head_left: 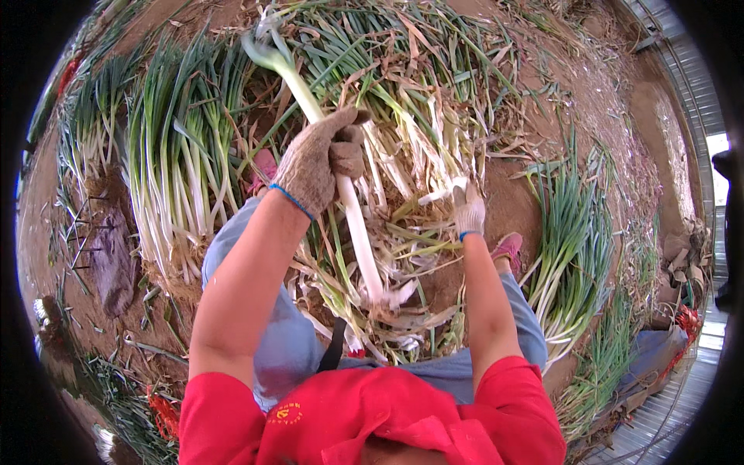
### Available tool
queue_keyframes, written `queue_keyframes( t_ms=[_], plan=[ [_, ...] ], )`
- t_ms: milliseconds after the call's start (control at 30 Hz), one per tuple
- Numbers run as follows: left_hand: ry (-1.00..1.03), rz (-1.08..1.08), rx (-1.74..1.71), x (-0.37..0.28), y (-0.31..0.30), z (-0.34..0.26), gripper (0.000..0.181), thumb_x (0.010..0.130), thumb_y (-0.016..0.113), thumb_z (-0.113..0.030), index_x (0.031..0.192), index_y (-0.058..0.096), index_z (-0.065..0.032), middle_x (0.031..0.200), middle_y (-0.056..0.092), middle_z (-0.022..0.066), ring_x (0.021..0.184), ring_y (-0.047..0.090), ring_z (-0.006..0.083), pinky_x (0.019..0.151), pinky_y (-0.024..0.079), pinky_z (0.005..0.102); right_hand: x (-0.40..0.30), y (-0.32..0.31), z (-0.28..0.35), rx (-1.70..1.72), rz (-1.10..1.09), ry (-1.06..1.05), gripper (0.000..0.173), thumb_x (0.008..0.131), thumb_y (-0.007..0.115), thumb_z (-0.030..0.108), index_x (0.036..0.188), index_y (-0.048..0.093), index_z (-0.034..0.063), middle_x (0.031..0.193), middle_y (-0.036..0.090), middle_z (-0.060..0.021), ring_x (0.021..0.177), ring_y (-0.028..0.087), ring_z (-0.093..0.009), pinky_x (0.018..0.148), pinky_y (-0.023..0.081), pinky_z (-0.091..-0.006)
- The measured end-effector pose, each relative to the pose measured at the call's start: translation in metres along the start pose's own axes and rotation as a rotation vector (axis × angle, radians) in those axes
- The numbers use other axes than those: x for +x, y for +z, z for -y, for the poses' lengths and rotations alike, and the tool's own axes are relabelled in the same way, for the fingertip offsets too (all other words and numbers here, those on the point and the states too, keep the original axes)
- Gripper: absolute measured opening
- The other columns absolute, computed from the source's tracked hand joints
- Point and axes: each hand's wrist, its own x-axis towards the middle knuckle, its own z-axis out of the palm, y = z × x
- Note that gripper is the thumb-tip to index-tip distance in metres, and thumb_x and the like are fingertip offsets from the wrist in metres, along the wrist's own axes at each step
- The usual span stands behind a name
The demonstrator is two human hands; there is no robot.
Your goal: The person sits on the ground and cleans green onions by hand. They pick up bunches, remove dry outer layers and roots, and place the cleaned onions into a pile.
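A long green onion stalk (358, 232) slants across the middle, held in my gloved left hand (325, 157). Its green end points up and left, while its pale root end hangs over loose peelings (401, 293). My right hand (469, 210), in a light knitted glove, is at the near right edge of a heap of untrimmed green onions (401, 128). Its fingertips meet a white stem piece (436, 196). Whether they grip that piece cannot be made out. Dry brown outer leaves cover part of the heap.
Cleaner green onions lie in a bundle (180, 157) at left, beside a smaller bundle (102, 116). Another bunch (564, 250) lies right of my pink shoe (508, 247). A dark metal spiked rack (84, 238) stands left near a purple cloth (113, 264). Corrugated metal sheeting (691, 75) borders the right.
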Motion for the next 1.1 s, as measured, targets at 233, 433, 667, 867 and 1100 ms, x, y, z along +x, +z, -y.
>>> queue_keyframes(
  t_ms=[233,433,667,867,1100],
  plan=[
    [-0.069,-0.015,-0.204,0.002,-0.005,-0.012,0.016,0.098,0.054,-0.019,0.102,0.054,-0.0033,0.067,0.048,-0.0030,0.044,0.035,0.0015,0.037,0.028,0.0183,0.030,0.034,0.037,-0.577,0.453,0.018,0.060,0.088,0.060,0.043,0.128,0.050,-0.0014,0.111,0.063,-0.0255,0.095,0.065,-0.035,0.085,0.052,-0.0402],
    [-0.025,-0.009,-0.104,0.003,-0.006,-0.013,0.018,0.095,0.059,-0.018,0.103,0.056,-0.0016,0.068,0.051,-0.0022,0.046,0.036,0.0023,0.037,0.027,0.0174,-0.095,-0.040,0.131,1.184,0.742,0.313,0.047,0.092,0.056,0.046,0.112,0.059,0.0038,0.097,0.061,-0.0087,0.086,0.060,-0.020,0.070,0.053,-0.0322],
    [-0.137,-0.024,-0.110,0.005,-0.022,-0.006,0.017,0.095,0.060,-0.018,0.099,0.053,-0.0040,0.067,0.050,-0.0005,0.043,0.036,0.0020,0.036,0.026,0.0181,-0.181,-0.041,0.109,0.754,0.653,0.448,0.027,0.093,0.058,0.030,0.102,0.058,0.0042,0.070,0.054,-0.0021,0.050,0.045,-0.011,0.045,0.039,-0.0314],
    [-0.096,-0.044,0.001,-0.005,-0.016,-0.003,0.016,0.095,0.059,-0.016,0.099,0.056,-0.0004,0.068,0.048,-0.0012,0.045,0.035,0.0025,0.038,0.027,0.0180,-0.184,-0.061,0.099,1.576,0.654,0.567,0.033,0.093,0.057,0.035,0.106,0.059,0.0039,0.060,0.048,-0.0019,0.046,0.044,-0.013,0.043,0.036,-0.0274],
    [-0.102,-0.031,0.023,0.004,-0.027,-0.003,0.016,0.095,0.059,-0.015,0.100,0.057,0.0006,0.076,0.056,0.0022,0.048,0.038,0.0019,0.039,0.031,0.0174,-0.189,-0.056,0.109,0.550,0.198,0.336,0.032,0.088,0.069,0.028,0.105,0.059,0.0031,0.079,0.058,0.0021,0.066,0.054,-0.009,0.059,0.045,-0.0258]
  ],
)
